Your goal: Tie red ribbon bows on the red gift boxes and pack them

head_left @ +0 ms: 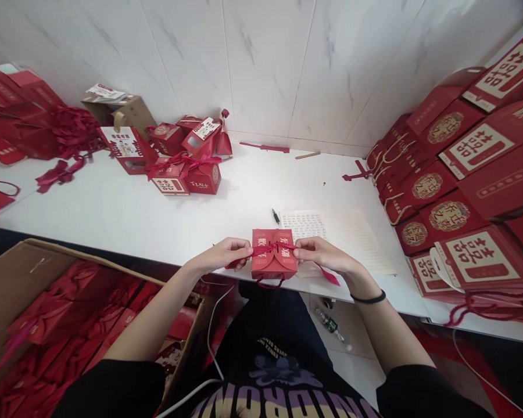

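Note:
A small red gift box point(274, 266) with pale lettering sits at the table's front edge, right before me. Across its top runs a red ribbon point(268, 248), crossed or knotted at the middle. My left hand point(230, 253) pinches the ribbon at the box's left side. On the other side, my right hand point(316, 253) pinches the ribbon too, with a loose tail hanging below the fingers toward the table edge. A red cord loop shows at the box's near side. Whether the knot is tight I cannot tell.
Behind the box lie written sheets of paper point(364, 238) and a black pen point(276, 216). Stacked red boxes and bags point(453, 174) line the right. Finished-looking red boxes point(204, 177) stand back left. A cardboard carton point(21, 258) of red boxes is below left; a white cable point(210, 331) hangs near it.

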{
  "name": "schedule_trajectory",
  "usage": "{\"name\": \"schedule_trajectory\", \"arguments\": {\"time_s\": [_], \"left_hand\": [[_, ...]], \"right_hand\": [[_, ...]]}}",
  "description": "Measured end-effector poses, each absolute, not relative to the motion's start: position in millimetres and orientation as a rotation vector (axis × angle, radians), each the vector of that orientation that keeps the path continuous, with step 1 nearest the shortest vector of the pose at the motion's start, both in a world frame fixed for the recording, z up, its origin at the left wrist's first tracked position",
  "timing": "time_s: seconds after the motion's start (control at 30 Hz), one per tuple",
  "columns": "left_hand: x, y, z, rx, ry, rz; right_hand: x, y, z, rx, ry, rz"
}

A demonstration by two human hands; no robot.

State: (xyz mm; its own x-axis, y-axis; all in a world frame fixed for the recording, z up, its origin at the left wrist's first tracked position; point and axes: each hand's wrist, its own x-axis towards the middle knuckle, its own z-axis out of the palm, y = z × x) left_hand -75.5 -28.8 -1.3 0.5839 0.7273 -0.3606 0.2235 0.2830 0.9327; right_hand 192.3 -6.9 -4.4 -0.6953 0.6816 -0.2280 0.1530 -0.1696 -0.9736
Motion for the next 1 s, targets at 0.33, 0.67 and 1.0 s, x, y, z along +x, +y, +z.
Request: {"name": "schedule_trajectory", "arguments": {"time_s": [0.33, 0.67, 1.0], "left_hand": [[-75.5, -28.0, -4.2, 1.316, 0.982, 0.387], [-75.0, -30.5, -4.3, 1.286, 0.985, 0.428], [-73.7, -30.3, -2.6, 1.252, 0.952, 0.478]], "right_hand": [[187.2, -33.1, 9.3, -1.214, -2.084, 0.747], [197.8, -41.9, 1.0, -0.892, -2.228, -0.264], [244.7, -49.6, -29.6, -1.183, -2.071, -0.529]]}}
